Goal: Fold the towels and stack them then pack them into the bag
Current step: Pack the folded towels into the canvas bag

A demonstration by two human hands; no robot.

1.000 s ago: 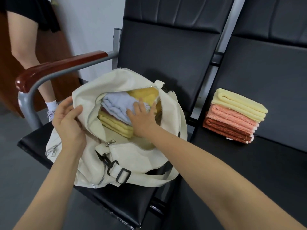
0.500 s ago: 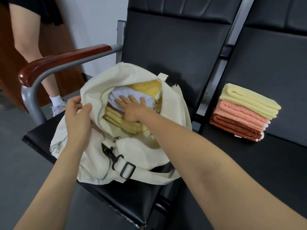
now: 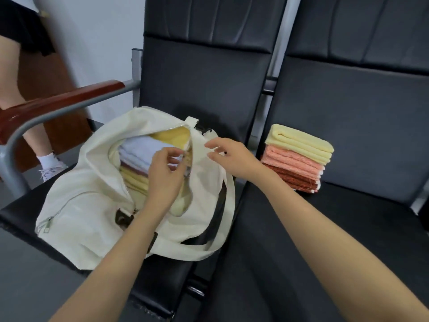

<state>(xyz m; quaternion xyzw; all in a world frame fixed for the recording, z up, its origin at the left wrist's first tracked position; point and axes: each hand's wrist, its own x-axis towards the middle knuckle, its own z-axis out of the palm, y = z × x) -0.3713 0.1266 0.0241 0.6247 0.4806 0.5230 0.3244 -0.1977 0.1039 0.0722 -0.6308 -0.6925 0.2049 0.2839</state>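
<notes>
So the bag [image 3: 92, 205] sits on the left seat [image 3: 21, 212] with its zip wide open, and you can see folded towels [image 3: 139, 152] packed in there, a pale one on top, yellow ones under and behind it. Left hand [image 3: 162, 180] is at the near lip of the opening with its fingers curled. It looks like it's pinching the zip edge, probably to keep the mouth from flopping shut. Right hand [image 3: 232, 159] is on the right flap by the strap tab, thumb and fingers a little apart on the cloth, and honestly I can't tell if it's gripping or just touching. The 2 hands are close but not touching each other. My guess is they're spreading the opening to make room, because a stack [image 3: 297, 159] of 3 more, yellow over pink over rust, waits on the right seat against the backrest, well apart from the bag. No logo, tag or writing I can read anywhere.
</notes>
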